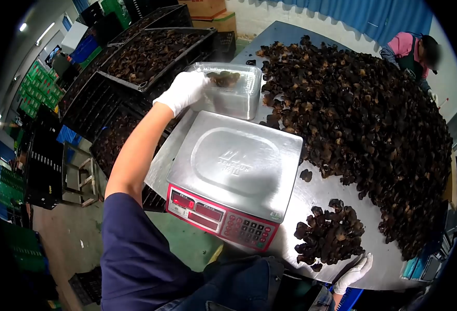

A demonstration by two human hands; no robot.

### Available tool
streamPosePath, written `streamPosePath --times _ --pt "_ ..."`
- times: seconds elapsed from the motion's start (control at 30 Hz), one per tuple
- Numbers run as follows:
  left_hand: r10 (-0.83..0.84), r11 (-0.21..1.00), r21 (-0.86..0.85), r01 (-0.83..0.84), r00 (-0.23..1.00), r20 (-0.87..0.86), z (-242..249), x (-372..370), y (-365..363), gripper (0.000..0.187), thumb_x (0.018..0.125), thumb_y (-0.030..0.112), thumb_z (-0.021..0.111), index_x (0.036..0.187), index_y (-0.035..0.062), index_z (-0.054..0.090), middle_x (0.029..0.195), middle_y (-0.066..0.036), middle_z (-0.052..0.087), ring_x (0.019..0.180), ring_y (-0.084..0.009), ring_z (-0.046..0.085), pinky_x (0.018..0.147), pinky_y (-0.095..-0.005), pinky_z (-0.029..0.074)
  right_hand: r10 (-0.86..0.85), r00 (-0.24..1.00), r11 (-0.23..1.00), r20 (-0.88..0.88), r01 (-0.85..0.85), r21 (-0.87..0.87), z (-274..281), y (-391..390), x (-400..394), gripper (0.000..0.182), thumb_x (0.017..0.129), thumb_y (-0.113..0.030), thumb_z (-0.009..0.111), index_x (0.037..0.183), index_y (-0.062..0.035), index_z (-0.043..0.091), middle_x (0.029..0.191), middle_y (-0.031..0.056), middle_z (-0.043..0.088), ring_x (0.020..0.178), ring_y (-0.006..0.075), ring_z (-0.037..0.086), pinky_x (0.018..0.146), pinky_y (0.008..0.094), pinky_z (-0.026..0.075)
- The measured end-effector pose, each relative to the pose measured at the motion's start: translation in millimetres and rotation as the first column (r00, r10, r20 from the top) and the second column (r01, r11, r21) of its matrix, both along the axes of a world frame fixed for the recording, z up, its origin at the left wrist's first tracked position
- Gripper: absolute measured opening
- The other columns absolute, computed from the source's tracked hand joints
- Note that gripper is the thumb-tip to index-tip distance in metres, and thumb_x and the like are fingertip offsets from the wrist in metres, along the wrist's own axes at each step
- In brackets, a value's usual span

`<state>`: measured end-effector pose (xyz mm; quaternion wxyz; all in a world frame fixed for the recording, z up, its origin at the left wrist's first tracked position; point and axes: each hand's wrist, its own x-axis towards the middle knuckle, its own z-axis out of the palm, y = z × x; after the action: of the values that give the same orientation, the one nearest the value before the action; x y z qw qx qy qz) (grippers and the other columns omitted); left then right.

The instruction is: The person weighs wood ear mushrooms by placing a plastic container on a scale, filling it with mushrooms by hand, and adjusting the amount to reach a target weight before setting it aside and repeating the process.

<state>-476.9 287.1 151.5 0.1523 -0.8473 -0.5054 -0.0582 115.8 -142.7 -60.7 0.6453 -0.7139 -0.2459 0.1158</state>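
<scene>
My left hand [183,92], in a white glove, is closed at the near-left rim of a clear plastic container [246,103]. A small brownish piece of wood ear mushroom [223,79] shows inside that container. In front of it stands a scale with a bare silver platform [238,166] and a red keypad panel [220,217]. My right hand [354,272], also gloved, rests at the table's near edge with fingers stretched out, holding nothing. Just beyond its fingertips lies a small heap of dark wood ear mushrooms [329,233].
A large mound of wood ear mushrooms [353,114] covers the right side of the metal table [316,194]. Crates of mushrooms [150,52] are stacked at the left. Another person [412,54] stands at the far right. Cardboard boxes [207,15] sit at the back.
</scene>
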Motion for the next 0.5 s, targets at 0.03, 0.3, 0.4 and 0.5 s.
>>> streamPosePath --times 0.03,0.3,0.4,0.5 --pt "-0.003 0.999 0.052 0.006 0.998 -0.060 -11 -5 2 0.016 0.086 0.012 0.057 0.094 0.0074 0.070 0.089 -0.016 0.069 0.082 -0.0330 0.068 0.071 -0.0426 0.055 -0.021 0.999 1.000 -0.044 0.021 -0.011 3 2 -1 0.034 0.106 -0.011 0.041 0.138 -0.0007 0.044 0.141 0.0119 0.044 0.132 0.0259 0.047 0.113 0.0368 0.040" --pt "-0.062 0.973 0.217 0.075 0.996 -0.065 -19 38 -106 0.010 0.074 0.009 0.063 0.084 0.0068 0.058 0.086 -0.009 0.058 0.083 -0.0271 0.060 0.068 -0.0379 0.052 0.031 0.998 0.999 0.056 -0.033 0.042 -6 2 0 0.034 0.106 -0.012 0.042 0.137 0.0016 0.044 0.137 0.0137 0.047 0.128 0.0254 0.049 0.111 0.0371 0.042" --pt "-0.114 0.985 0.129 0.114 0.993 -0.005 -10 62 -168 0.013 0.072 0.009 0.065 0.083 0.0078 0.058 0.082 -0.009 0.055 0.080 -0.0267 0.058 0.064 -0.0392 0.051 0.006 0.966 0.958 0.259 0.069 -0.279 26 11 -19 0.034 0.104 -0.010 0.047 0.135 0.0039 0.046 0.136 0.0144 0.049 0.127 0.0248 0.049 0.109 0.0367 0.041" --pt "-0.110 0.993 0.048 0.110 0.994 -0.011 -23 76 -208 0.013 0.072 0.007 0.063 0.084 0.0071 0.059 0.078 -0.008 0.052 0.078 -0.0261 0.058 0.061 -0.0373 0.051 0.130 0.887 0.948 0.443 0.019 -0.318 53 10 -39 0.034 0.102 -0.012 0.050 0.134 0.0008 0.050 0.139 0.0156 0.049 0.130 0.0282 0.046 0.113 0.0385 0.033"
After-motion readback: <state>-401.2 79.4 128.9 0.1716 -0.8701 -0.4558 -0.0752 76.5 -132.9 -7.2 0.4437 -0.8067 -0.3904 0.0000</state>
